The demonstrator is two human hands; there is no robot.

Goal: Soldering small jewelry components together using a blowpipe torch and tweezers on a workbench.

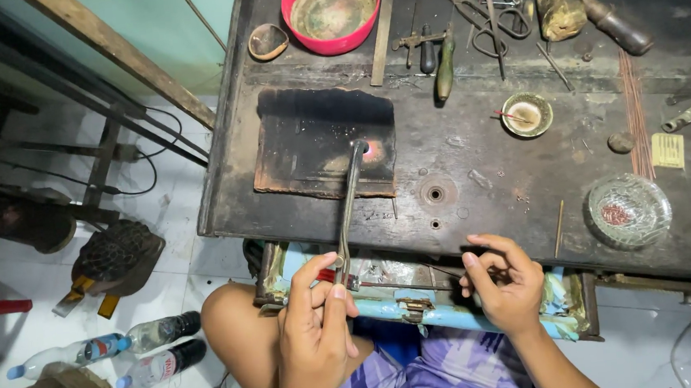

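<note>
Head view: my left hand (315, 322) is clamped around the handle of a long metal torch (349, 210), whose long axis runs up and away from my fingers to a glowing spot on the charred soldering block (309, 140). My right hand (504, 284), fingers pinched together on a thin wire (405, 285), sits well apart from that tip, above the open drawer (451, 316).

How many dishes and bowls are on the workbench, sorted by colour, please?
Pink bowl: 1
Brown shell-like dish: 1
Small brass-coloured dish: 1
Clear glass dish: 1
Total: 4
</note>
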